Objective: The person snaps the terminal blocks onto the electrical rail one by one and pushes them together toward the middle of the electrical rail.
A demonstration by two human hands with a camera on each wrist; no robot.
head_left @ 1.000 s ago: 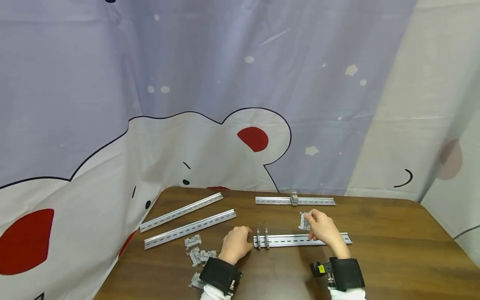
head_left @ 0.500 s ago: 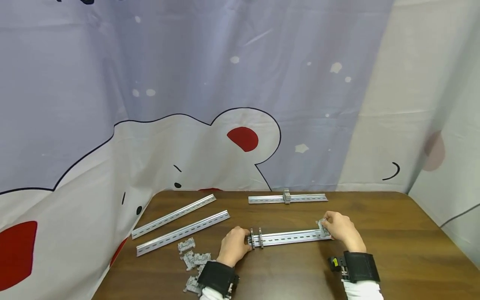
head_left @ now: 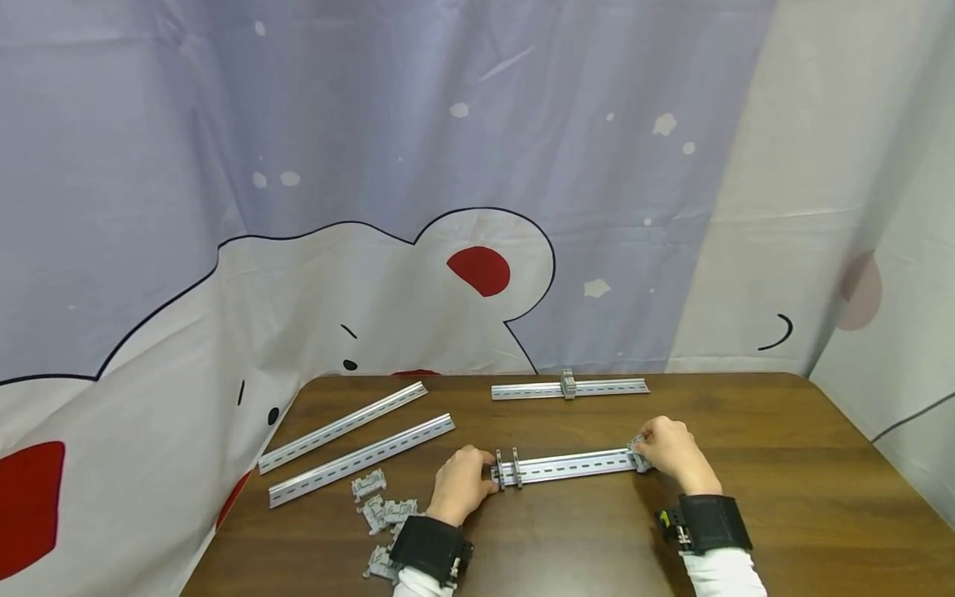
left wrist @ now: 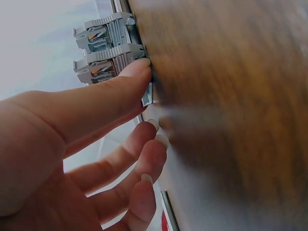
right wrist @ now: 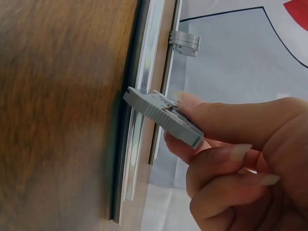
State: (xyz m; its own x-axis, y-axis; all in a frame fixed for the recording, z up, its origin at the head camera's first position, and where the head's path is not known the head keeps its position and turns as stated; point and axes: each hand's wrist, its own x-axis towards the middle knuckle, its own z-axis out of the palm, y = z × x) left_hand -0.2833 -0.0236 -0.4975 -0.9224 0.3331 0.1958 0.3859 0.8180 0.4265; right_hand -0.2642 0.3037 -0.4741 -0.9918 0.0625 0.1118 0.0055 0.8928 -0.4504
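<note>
The near metal rail lies between the hands, two grey terminal blocks upright side by side near its left end. My left hand grips that end; in the left wrist view its thumb presses beside the lower block. My right hand pinches another grey block at the rail's right end. In the right wrist view this block sits tilted with its lower end against the rail, thumb and index finger on its outer part. Whether it is clipped on, I cannot tell.
Two bare rails lie slanted at the left. Several loose grey blocks are scattered beside my left forearm. At the back, a rail carries a cluster of blocks. A patterned curtain hangs behind the table.
My right hand has carried its block rightward and down onto the near rail's right end. My left hand has closed in on the left end. The rail now slants slightly, and the head view has shifted.
</note>
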